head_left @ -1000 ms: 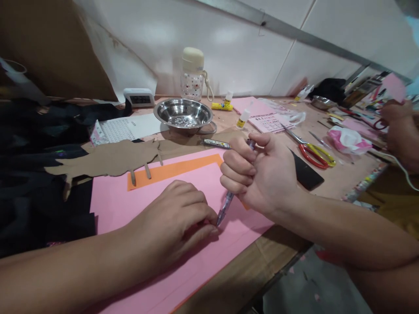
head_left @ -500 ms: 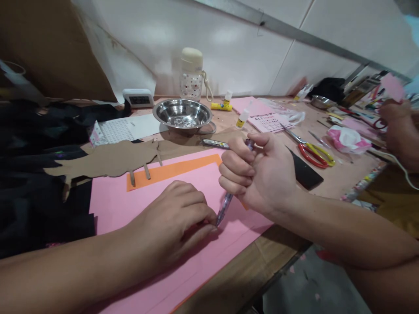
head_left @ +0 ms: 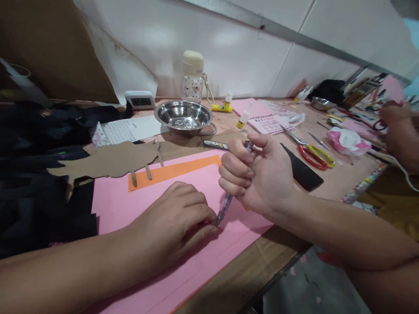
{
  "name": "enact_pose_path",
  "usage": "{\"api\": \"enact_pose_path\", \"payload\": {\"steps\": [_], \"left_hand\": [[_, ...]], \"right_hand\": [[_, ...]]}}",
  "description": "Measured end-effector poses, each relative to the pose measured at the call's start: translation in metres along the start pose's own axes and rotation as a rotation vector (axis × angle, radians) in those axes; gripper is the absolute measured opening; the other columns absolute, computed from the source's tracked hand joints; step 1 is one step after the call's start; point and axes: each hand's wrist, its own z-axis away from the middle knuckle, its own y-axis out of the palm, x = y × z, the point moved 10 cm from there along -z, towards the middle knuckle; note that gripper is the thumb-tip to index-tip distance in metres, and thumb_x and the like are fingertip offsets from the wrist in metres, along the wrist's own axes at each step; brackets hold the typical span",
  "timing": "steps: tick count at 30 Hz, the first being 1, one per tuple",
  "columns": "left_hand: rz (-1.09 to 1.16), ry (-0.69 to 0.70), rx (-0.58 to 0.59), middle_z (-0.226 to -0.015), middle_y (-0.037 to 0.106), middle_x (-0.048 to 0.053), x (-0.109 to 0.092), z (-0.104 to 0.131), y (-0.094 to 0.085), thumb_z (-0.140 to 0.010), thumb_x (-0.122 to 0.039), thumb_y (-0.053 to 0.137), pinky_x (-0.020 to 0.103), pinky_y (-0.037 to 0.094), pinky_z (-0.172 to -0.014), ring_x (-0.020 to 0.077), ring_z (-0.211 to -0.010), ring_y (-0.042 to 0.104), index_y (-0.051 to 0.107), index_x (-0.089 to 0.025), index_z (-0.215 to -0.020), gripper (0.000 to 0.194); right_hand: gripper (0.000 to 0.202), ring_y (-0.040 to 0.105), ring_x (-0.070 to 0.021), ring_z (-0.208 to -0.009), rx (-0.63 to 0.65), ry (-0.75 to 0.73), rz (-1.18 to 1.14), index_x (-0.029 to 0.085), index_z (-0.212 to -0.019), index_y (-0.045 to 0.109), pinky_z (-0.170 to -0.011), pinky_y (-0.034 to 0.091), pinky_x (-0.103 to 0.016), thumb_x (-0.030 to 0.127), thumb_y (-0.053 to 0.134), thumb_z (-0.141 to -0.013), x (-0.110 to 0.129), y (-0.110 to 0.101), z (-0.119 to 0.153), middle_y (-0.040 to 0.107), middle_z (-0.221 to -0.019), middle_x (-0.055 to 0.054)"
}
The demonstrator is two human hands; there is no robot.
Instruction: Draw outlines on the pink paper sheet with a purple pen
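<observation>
My right hand (head_left: 255,170) is wrapped round a purple patterned pen (head_left: 225,208), whose lower end points down at the pink sheet (head_left: 144,209). My left hand (head_left: 183,218) rests on that sheet, its thumb and forefinger pressed together at the pen's lower end. Whether those fingertips grip the pen or something small cannot be made out. An orange strip (head_left: 170,172) lies on the pink sheet beyond my hands. A brown cardboard cutout (head_left: 111,160) with thin legs overlaps the strip at the left.
Behind stand a metal bowl (head_left: 183,117), a bottle (head_left: 192,76), a white digital clock (head_left: 140,100) and a glue bottle (head_left: 242,121). Scissors (head_left: 316,157) and a black phone (head_left: 304,172) lie to the right. Another person's hand (head_left: 397,124) shows at the far right.
The view has shifted very slightly. Both hands and the pen keep nearly the same pose and place on the pink sheet.
</observation>
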Motion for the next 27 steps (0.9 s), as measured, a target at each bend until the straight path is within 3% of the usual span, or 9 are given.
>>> {"api": "enact_pose_path", "payload": {"steps": [6,9,12,14,16,19,21,24,27], "left_hand": [[0.075,-0.075,0.054,-0.088,0.071,-0.003,0.008,0.001,0.005,-0.105,-0.029,0.067,0.033,0.04,-0.083,0.0165,-0.083,0.06,0.071,-0.023,-0.096,0.011],[0.119,-0.116,0.038,-0.088,0.07,-0.001,0.009,0.0,-0.002,-0.105,-0.025,0.062,0.033,0.043,-0.084,0.0169,-0.084,0.059,0.07,-0.022,-0.092,0.015],[0.055,-0.158,0.024,-0.09,0.071,0.001,0.004,0.002,-0.009,-0.107,-0.026,0.054,0.032,0.048,-0.078,0.0179,-0.084,0.063,0.072,-0.022,-0.092,0.023],[-0.108,-0.09,0.109,-0.082,0.071,0.0,-0.011,0.007,-0.002,-0.108,-0.025,0.052,0.032,0.048,-0.068,0.018,-0.077,0.063,0.072,-0.024,-0.086,0.03],[-0.341,0.037,0.183,-0.08,0.073,0.0,-0.029,0.016,0.01,-0.108,-0.026,0.055,0.034,0.049,-0.065,0.0196,-0.073,0.064,0.073,-0.025,-0.083,0.031],[-0.655,0.118,0.073,-0.116,0.082,0.01,-0.039,0.03,0.013,-0.111,-0.035,0.049,0.039,0.057,-0.084,0.0262,-0.097,0.075,0.079,-0.019,-0.109,0.034],[-0.759,0.148,0.057,-0.133,0.078,0.016,-0.037,0.037,0.018,-0.113,-0.035,0.042,0.04,0.057,-0.095,0.0298,-0.114,0.075,0.076,-0.013,-0.126,0.043],[-0.808,0.15,0.066,-0.132,0.078,0.018,-0.029,0.039,0.021,-0.114,-0.037,0.04,0.04,0.059,-0.094,0.032,-0.116,0.077,0.075,-0.011,-0.13,0.047],[-0.838,0.147,0.052,-0.129,0.079,0.018,-0.026,0.038,0.022,-0.114,-0.037,0.04,0.039,0.062,-0.089,0.0316,-0.111,0.079,0.076,-0.012,-0.128,0.046]], "right_hand": [[0.054,0.018,-0.0106,-0.042,0.061,-0.062,0.022,0.024,-0.058,0.036,-0.041,0.029,-0.022,0.047,0.04,-0.107,0.0,0.004,0.001,0.031,-0.048,0.006],[0.05,0.042,-0.0124,-0.048,0.217,-0.101,0.115,0.022,-0.059,0.05,-0.053,0.045,-0.026,0.046,0.058,-0.102,-0.004,0.018,0.005,0.051,-0.057,0.003],[0.046,0.067,-0.0209,-0.077,0.363,-0.12,0.294,0.02,-0.06,0.063,-0.079,0.056,-0.036,0.046,0.062,-0.098,-0.007,0.025,0.007,0.073,-0.083,-0.008],[0.048,0.07,-0.0238,-0.091,0.295,-0.213,0.402,0.02,-0.067,0.072,-0.089,0.056,-0.038,0.049,0.057,-0.102,0.006,0.012,0.002,0.076,-0.094,-0.009],[0.054,0.069,-0.0229,-0.088,0.18,-0.358,0.533,0.022,-0.081,0.079,-0.088,0.055,-0.037,0.059,0.05,-0.107,0.028,-0.005,-0.003,0.075,-0.09,-0.007],[0.062,0.066,-0.0205,-0.073,0.138,-0.513,0.859,0.023,-0.103,0.082,-0.08,0.053,-0.036,0.067,0.039,-0.11,0.049,-0.016,-0.011,0.073,-0.079,-0.004],[0.048,0.067,-0.0217,-0.079,0.147,-0.569,1.158,0.023,-0.106,0.08,-0.082,0.051,-0.037,0.055,0.045,-0.112,0.054,-0.017,-0.017,0.074,-0.085,-0.005],[0.017,0.066,-0.0264,-0.1,0.15,-0.615,1.603,0.023,-0.104,0.076,-0.092,0.047,-0.039,0.028,0.06,-0.103,0.055,-0.02,-0.022,0.073,-0.105,-0.009],[0.022,0.063,-0.0292,-0.105,0.17,-0.505,1.926,0.02,-0.108,0.071,-0.09,0.046,-0.039,0.01,0.062,-0.091,0.051,-0.027,-0.025,0.068,-0.113,-0.012]]}}
